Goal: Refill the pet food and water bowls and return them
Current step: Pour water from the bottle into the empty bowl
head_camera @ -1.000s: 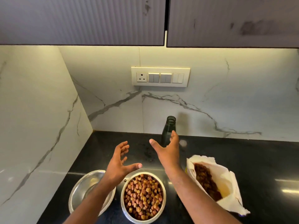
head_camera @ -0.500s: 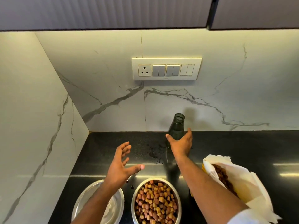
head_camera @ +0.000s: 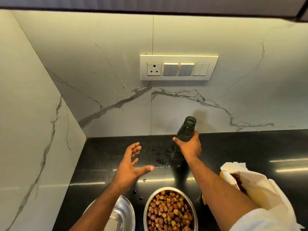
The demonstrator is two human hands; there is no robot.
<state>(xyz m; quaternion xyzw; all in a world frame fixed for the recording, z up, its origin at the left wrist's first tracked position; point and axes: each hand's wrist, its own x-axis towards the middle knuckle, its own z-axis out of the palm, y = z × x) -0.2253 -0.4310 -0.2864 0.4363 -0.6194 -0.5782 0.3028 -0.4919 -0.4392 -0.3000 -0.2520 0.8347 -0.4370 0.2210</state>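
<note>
Right hand (head_camera: 190, 146): fingers wrapped round the dark green bottle (head_camera: 185, 130), uncapped, standing on the black bench (head_camera: 250, 147).
Left hand (head_camera: 131, 162): spread wide above the bench, holding nothing.
Food bowl (head_camera: 170, 210): full of kibble, between the forearms.
Empty steel bowl (head_camera: 123, 214): under the left forearm.
Kibble bag (head_camera: 260, 185): open, beside the right forearm.
</note>
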